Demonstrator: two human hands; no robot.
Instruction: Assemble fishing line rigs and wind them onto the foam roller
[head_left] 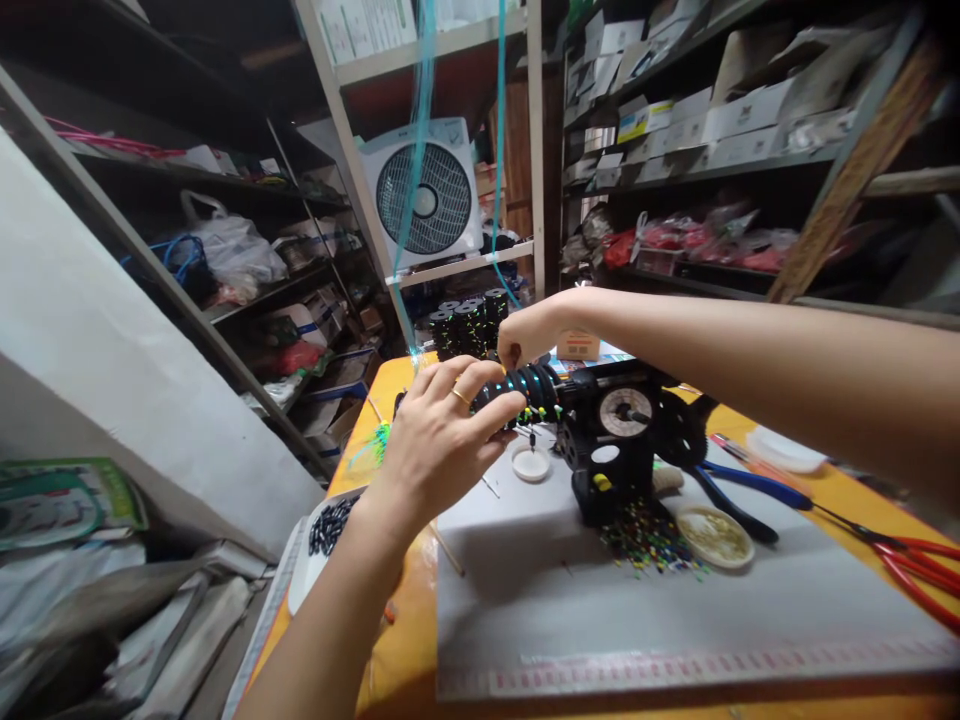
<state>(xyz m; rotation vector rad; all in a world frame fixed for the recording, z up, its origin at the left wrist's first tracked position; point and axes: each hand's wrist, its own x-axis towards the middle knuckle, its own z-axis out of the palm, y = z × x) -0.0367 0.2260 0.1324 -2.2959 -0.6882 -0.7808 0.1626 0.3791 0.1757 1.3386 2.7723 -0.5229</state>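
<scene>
No legible wording anywhere. Round dial (621, 410) on the front of the black machine (607, 480): ticked face, figures too small to read. Bright dots on the row of black spools (525, 390) at the machine's left end: colour only, no characters made out. Small tan box (577, 346) just behind the machine: dark print, blurred. Ruled strip (675, 665) along the grey mat's edge, in front of the machine: fine scale marks, numbers unreadable. White fan (424, 195), behind and left of the machine: small badge on the top rim, unreadable. White cartons (720, 120), on the shelf above and right of the machine: printed panels, too small. Green packet (52, 500), far left of the machine: lettering smeared.
</scene>
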